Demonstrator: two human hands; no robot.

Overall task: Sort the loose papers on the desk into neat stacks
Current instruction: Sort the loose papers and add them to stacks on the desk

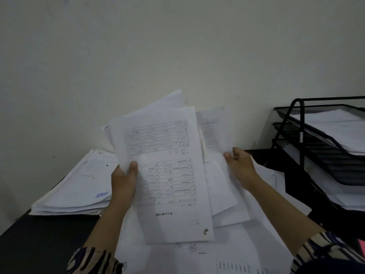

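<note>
Gripping the fanned sheaf of forms [164,171] in left hand [123,180], right hand [240,167] pinching its right-side sheets; better squared against the desk [39,234] before joining the left stack [79,186]

Looks like an office: dark desk [39,240] against a plain wall, paper stacks [79,184], black mesh letter trays [320,147].

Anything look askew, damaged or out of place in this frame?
The bundle of white printed sheets gripped by the left hand and right hand is fanned unevenly, edges misaligned. Its front sheet carries a brown stain at the lower corner.
</note>
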